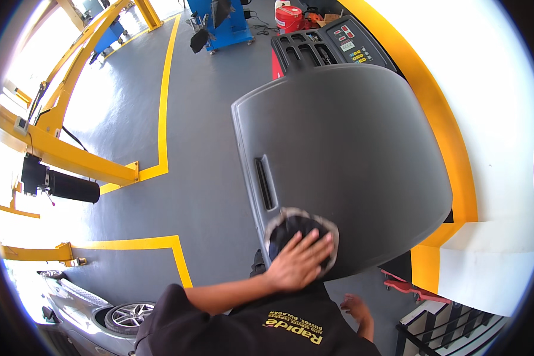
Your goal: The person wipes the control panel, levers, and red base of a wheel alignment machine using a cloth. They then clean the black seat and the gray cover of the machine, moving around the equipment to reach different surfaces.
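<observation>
My left hand (299,261) holds a round, bunched cloth (288,224), black in the middle with a pale, fuzzy-looking rim. Its fingers lie across the top of the cloth, pressing it against the near edge of a large dark grey plastic hood (356,148); the underside of the cloth is hidden. The hood's slot-shaped handle recess (266,183) lies just beyond the cloth, to the left. Low on the right, beside my body, my right hand (356,308) hangs below the hood's near edge. Its fingers are loosely bent and apart, with nothing seen in them.
Behind the hood is a control panel (356,44) with a tool tray (305,50). A blue cabinet (228,26) and red bucket (289,19) stand farther back. Yellow lift posts (71,151) and a silver car (80,302) are left. A black railing (451,326) is near right.
</observation>
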`<state>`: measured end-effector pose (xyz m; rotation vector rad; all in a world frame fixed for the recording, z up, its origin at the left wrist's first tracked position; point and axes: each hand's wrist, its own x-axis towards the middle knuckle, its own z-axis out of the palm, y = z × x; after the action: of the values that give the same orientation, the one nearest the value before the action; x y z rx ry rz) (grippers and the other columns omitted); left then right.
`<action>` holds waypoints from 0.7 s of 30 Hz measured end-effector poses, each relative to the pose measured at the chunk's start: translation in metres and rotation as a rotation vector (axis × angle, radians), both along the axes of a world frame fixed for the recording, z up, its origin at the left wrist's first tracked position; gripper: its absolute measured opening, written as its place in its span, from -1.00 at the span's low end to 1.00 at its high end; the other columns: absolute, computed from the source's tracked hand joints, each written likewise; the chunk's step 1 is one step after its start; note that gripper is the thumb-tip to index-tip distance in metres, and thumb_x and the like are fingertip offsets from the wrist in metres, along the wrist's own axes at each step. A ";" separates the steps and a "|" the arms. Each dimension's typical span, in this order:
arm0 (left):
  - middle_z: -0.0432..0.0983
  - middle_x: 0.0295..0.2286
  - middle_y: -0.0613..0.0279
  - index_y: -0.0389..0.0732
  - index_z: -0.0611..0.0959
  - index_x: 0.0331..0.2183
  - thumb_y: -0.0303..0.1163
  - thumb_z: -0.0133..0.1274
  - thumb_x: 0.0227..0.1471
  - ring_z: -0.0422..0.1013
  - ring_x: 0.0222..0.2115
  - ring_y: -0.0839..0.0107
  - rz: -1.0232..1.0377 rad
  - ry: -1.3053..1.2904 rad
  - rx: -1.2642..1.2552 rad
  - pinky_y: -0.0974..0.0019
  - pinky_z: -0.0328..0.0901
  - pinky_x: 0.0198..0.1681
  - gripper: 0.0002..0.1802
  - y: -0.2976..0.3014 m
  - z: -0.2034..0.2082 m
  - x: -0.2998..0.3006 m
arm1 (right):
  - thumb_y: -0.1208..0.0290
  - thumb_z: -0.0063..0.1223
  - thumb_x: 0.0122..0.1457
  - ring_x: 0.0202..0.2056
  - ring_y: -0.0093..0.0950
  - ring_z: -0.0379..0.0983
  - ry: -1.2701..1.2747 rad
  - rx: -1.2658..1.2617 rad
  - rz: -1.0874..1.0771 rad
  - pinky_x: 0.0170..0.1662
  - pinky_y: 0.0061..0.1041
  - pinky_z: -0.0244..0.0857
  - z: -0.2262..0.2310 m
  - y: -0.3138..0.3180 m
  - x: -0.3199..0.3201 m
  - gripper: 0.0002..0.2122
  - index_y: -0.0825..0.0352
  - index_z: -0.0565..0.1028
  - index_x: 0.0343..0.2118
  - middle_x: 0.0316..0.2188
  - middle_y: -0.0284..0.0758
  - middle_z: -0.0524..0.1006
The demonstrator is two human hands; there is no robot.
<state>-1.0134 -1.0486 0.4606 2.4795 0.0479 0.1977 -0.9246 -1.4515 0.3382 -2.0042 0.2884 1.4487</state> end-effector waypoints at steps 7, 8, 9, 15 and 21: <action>0.13 0.37 0.09 0.00 0.52 0.25 -0.38 0.08 0.05 0.00 0.41 0.05 -0.039 -0.103 0.199 -0.10 -0.12 0.42 -0.33 0.059 -0.002 0.057 | 0.31 0.06 0.32 -0.25 -0.51 0.59 -0.242 0.187 0.156 -0.19 -0.50 0.40 0.067 0.009 0.072 -0.62 0.36 0.48 0.13 -0.32 -0.32 0.65; 0.03 0.40 0.04 0.08 0.51 0.26 -0.39 0.04 0.09 -0.04 0.41 -0.04 0.091 -0.200 0.107 -0.12 -0.12 0.42 -0.34 0.074 0.003 0.086 | 0.34 0.07 0.32 -0.25 -0.53 0.58 -0.277 0.223 0.195 -0.17 -0.52 0.39 0.085 0.016 0.083 -0.64 0.36 0.49 0.12 -0.31 -0.33 0.64; 0.00 0.41 0.04 0.14 0.51 0.25 -0.36 0.01 0.13 -0.06 0.41 -0.09 0.191 -0.240 0.137 -0.15 -0.14 0.42 -0.37 0.085 0.010 0.114 | 0.37 0.08 0.32 -0.24 -0.55 0.56 -0.324 0.286 0.255 -0.15 -0.53 0.38 0.104 0.025 0.093 -0.64 0.37 0.48 0.12 -0.31 -0.34 0.62; -0.03 0.41 0.07 0.40 0.42 0.29 -0.12 -0.12 0.30 -0.10 0.40 -0.17 0.411 -0.105 0.296 -0.29 -0.22 0.41 -0.46 0.064 0.029 0.187 | 0.42 0.05 0.35 -0.19 -0.57 0.53 -0.444 0.800 0.411 -0.06 -0.54 0.37 0.236 0.114 0.129 -0.69 0.40 0.48 0.10 -0.23 -0.30 0.59; 0.24 0.28 -0.01 -0.23 0.38 0.27 -0.38 0.02 0.22 0.13 0.33 0.04 0.506 -0.471 -0.225 0.05 0.02 0.38 -0.39 -0.004 0.038 0.136 | 0.24 0.06 0.33 0.22 -0.26 0.33 -1.143 0.896 0.668 0.22 -0.31 0.25 0.233 0.248 0.151 -0.59 0.32 0.46 0.16 0.16 -0.19 0.47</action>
<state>-0.8773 -1.0526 0.4989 2.0973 0.4702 0.9287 -0.7741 -1.2037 0.5707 -1.7999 -1.3466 0.3341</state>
